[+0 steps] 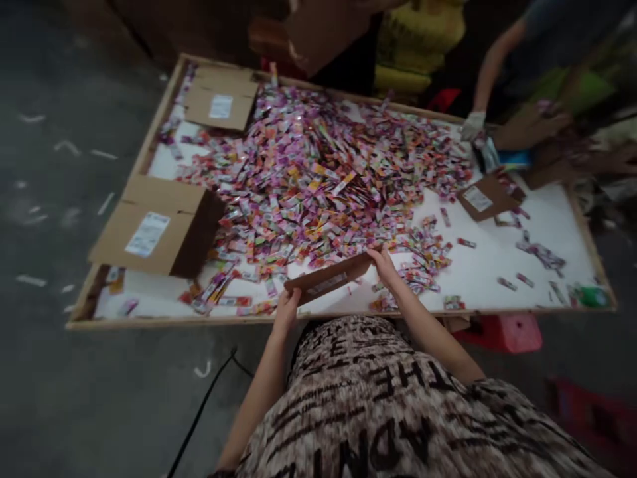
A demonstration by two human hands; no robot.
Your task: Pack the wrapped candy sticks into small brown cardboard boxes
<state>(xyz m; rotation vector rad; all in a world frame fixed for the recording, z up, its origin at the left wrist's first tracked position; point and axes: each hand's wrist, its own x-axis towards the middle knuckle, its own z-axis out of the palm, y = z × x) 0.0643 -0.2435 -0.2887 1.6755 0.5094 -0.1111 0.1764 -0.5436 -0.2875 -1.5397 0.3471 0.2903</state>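
A flattened brown cardboard box [331, 275] with a pale label is held between my two hands, tilted above the front edge of the table. My left hand [287, 309] grips its left end, and my right hand [382, 264] has the upper right corner. Just beyond it lies a wide heap of small, colourful wrapped sachets [318, 172], mostly pink and purple. Under and around the cardboard, loose sachets are scattered on the white tabletop [485, 279]. The undersides of my fingers are hidden behind the cardboard.
Labelled cartons stand at left, one near [154, 226] and one far [219, 96]. A smaller box [490, 196] sits at right, near a co-worker's gloved hand [472, 126]. A wooden rim [348, 317] borders the table. A red stool [512, 332] and black cable [202, 405] are below.
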